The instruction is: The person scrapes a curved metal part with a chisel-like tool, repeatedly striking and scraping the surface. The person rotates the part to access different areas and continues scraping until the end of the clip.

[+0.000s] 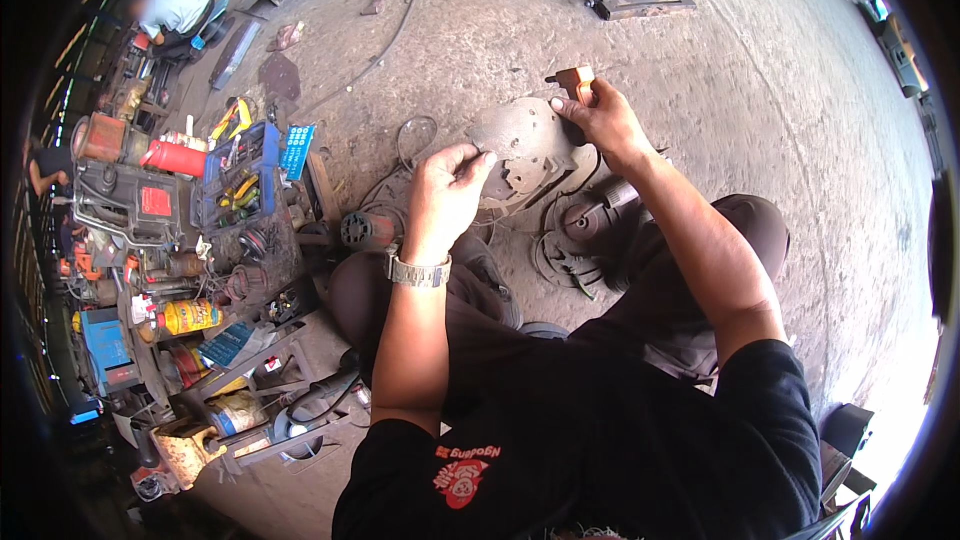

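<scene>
Rough, dusty concrete floor point(770, 110) runs broadly to the right of the thin grey metal plate point(512, 128); left of the plate, a blue toolbox point(270, 145) stands among clutter. The left hand point(447, 192) pinches the plate's curved, hole-pierced sheet at its lower-left edge. By its upper-right edge, the right hand point(608, 127) is clamped round a blocky orange tool point(577, 83).

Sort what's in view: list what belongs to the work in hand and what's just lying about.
Work in hand:
grey sheet, pinched by the left hand
orange tool, held in the right hand

Seemingly just lying about:
red cylinder
yellow bottle
blue case
blue card
</scene>
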Action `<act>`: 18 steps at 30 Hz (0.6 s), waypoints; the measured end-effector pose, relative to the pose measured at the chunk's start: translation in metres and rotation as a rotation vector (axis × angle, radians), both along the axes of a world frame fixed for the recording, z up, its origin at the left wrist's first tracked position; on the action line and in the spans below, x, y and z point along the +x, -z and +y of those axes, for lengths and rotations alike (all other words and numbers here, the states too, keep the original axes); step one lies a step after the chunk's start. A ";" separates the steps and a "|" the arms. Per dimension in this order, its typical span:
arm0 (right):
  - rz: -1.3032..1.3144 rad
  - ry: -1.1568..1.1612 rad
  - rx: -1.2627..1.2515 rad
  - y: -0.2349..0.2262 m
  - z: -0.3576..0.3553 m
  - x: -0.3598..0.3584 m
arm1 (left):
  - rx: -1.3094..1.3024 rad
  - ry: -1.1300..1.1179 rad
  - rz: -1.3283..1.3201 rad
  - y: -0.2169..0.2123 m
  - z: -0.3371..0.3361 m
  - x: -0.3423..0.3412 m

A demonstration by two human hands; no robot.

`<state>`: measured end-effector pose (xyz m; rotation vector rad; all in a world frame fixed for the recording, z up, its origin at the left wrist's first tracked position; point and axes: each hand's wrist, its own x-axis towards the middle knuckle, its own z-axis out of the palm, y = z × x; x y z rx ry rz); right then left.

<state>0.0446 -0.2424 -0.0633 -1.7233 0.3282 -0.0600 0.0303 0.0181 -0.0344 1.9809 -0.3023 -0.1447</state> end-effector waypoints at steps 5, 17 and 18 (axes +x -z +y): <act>-0.009 0.043 -0.075 0.003 -0.007 0.003 | -0.213 0.005 0.083 0.009 -0.007 -0.002; 0.040 0.474 -0.004 0.058 -0.075 0.017 | -0.932 -0.320 0.324 -0.008 0.027 0.024; 0.042 0.451 0.139 0.054 -0.066 0.014 | -0.935 -0.316 0.322 -0.008 0.031 0.025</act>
